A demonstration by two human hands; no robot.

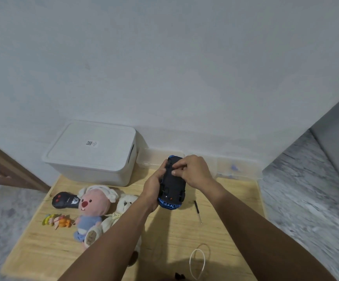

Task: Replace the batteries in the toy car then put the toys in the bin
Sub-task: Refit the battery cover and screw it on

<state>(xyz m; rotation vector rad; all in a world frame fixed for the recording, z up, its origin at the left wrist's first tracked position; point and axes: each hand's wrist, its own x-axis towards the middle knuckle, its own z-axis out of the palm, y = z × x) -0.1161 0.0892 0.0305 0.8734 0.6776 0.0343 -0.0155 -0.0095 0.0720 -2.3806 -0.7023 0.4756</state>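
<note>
The car (171, 186) is held belly-up above the far middle of the table (164, 240), its black underside turned to the person and its blue nose pointing back toward them. That, I take it, is so the battery hatch on the underside faces up where the fingers can get at it. The left hand (154, 187) wraps round the car's left flank and carries its weight, thumb hooked over the underside. The right hand (193, 171) comes over the top with fingers curled, pinching at something on the far part of the underside; whether it is the cover or a battery I cannot tell, it is too small and dark.

A screwdriver (197, 211) lies on the wood just right of the car, set down within reach. A white loop (197, 263) rests near the front edge.

Off to the left the other toys wait: a black remote (65, 200), a pink plush (92, 207), a white bear (124, 203) against it, and a small coloured toy (56, 221). Behind them, against the wall, stands the white bin (91, 155), lid on, so the battery job looks unfinished and the packing not begun.
</note>
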